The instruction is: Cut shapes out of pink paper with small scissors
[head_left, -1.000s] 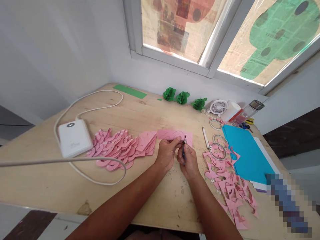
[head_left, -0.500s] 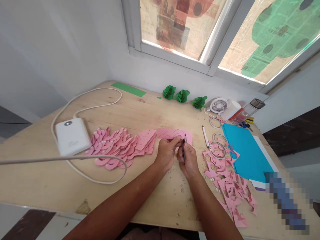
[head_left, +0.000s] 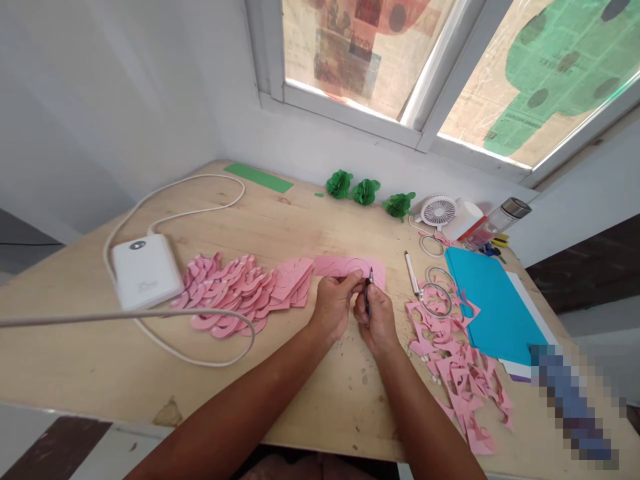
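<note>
Fingers of my left hand point(head_left: 334, 303) pinch the near edge of a pink paper strip point(head_left: 333, 265), which has curved lines drawn on it. Close beside it, my right hand point(head_left: 377, 313) is closed around small dark scissors point(head_left: 369, 293). Their narrow pointed tip points away from me, over the right part of the strip; the grip is mostly hidden by my fingers. To the left of the strip lie plain pink paper pieces point(head_left: 295, 277) and a heap of cut pink paper shapes point(head_left: 235, 290).
Pink paper scraps point(head_left: 465, 367), tape rings point(head_left: 435, 300) and a white pen point(head_left: 411, 272) lie right, beside blue sheets point(head_left: 493, 300). Green paper balls point(head_left: 366, 191), a small fan point(head_left: 437, 212) and a bottle point(head_left: 500, 223) stand behind. Left lies a white power bank point(head_left: 147, 273) with a looping cable point(head_left: 200, 212).
</note>
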The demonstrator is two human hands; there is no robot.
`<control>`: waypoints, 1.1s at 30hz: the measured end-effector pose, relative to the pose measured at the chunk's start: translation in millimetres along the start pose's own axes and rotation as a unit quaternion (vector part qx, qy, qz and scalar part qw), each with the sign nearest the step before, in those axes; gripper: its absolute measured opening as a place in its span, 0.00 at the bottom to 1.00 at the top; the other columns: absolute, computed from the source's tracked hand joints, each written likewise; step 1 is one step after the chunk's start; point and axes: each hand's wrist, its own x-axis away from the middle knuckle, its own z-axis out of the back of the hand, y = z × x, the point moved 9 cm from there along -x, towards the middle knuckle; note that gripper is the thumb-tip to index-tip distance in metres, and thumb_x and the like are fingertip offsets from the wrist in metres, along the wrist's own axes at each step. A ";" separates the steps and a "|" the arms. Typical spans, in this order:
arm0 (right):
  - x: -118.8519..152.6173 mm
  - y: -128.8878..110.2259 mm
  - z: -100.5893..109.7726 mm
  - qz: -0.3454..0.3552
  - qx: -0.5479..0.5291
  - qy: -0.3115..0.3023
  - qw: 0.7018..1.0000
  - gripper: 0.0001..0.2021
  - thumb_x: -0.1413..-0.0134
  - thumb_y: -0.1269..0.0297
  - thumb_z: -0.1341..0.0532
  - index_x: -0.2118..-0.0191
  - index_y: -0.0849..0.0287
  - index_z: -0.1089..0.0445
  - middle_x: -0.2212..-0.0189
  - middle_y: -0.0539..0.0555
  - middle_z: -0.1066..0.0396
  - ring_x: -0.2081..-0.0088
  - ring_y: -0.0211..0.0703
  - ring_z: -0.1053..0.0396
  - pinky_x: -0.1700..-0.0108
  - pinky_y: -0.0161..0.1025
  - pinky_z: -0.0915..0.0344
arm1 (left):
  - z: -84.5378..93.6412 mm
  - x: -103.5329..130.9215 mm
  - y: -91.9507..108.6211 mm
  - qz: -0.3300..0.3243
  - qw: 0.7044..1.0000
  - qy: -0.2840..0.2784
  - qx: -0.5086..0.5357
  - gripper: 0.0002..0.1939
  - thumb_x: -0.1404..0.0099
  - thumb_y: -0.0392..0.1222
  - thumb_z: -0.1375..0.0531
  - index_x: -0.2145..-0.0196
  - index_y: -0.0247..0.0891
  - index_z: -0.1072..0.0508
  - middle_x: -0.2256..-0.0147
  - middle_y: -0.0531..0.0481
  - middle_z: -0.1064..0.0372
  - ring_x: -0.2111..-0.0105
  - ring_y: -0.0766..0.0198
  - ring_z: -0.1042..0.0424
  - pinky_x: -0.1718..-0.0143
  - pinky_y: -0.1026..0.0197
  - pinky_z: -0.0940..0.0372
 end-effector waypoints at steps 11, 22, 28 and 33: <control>-1.0 2.9 1.4 -0.001 -0.006 0.002 1.000 0.22 0.52 0.48 0.41 0.83 0.59 0.43 0.89 0.43 0.50 0.86 0.29 0.56 0.83 0.32 0.61 | -0.9 -1.3 -2.3 0.008 1.000 -0.025 -0.007 0.08 0.56 0.38 0.33 0.83 0.32 0.28 0.82 0.49 0.32 0.76 0.64 0.31 0.73 0.64 0.37; -1.6 3.1 1.4 -0.008 -0.002 0.015 1.000 0.21 0.54 0.47 0.40 0.82 0.59 0.43 0.89 0.42 0.49 0.87 0.29 0.57 0.85 0.31 0.61 | -0.2 -2.3 -1.5 0.011 1.000 -0.027 0.001 0.09 0.55 0.38 0.34 0.83 0.31 0.28 0.81 0.49 0.31 0.77 0.66 0.32 0.70 0.63 0.37; -0.6 3.0 0.0 -0.017 -0.018 0.013 1.000 0.21 0.52 0.49 0.40 0.83 0.59 0.43 0.89 0.42 0.50 0.87 0.28 0.57 0.84 0.31 0.62 | 1.5 -2.4 -0.9 0.016 1.000 -0.019 0.001 0.08 0.55 0.38 0.33 0.83 0.31 0.28 0.81 0.49 0.31 0.77 0.66 0.31 0.69 0.62 0.36; 0.0 2.0 -0.4 -0.012 -0.030 0.009 0.999 0.19 0.52 0.52 0.39 0.82 0.60 0.41 0.89 0.42 0.48 0.87 0.28 0.56 0.84 0.31 0.61 | 1.7 -1.4 0.5 0.015 1.000 -0.019 0.009 0.08 0.56 0.37 0.33 0.83 0.32 0.28 0.82 0.50 0.31 0.77 0.66 0.31 0.68 0.62 0.36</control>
